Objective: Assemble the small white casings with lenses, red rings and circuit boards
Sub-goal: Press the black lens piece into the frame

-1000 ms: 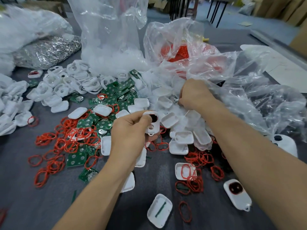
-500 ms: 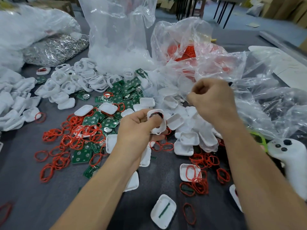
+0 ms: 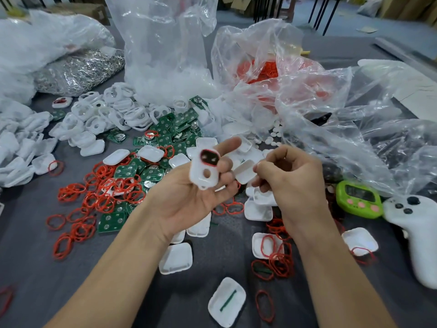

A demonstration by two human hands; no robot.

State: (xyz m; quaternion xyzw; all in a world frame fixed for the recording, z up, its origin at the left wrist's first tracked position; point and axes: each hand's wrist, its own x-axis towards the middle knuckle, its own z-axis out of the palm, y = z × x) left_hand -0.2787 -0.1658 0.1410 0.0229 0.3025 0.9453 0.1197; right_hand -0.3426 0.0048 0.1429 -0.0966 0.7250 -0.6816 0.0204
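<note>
My left hand is turned palm up and holds a white casing upright between thumb and fingers. The casing has a red ring and a dark part in its upper opening and a round hole below. My right hand is just to its right, fingers curled, pinching something small that I cannot make out. Loose red rings, green circuit boards and white casing halves lie scattered on the grey table beneath. Small white round lenses spill from a bag behind my hands.
Clear plastic bags of parts fill the back, one holding red rings. A bag of metal pieces lies back left. A green device and a white controller sit at the right. White casing frames pile up at the left.
My left hand has turned palm up and lifted the casing toward me. My right hand left the bag of small parts and came down beside the casing.
</note>
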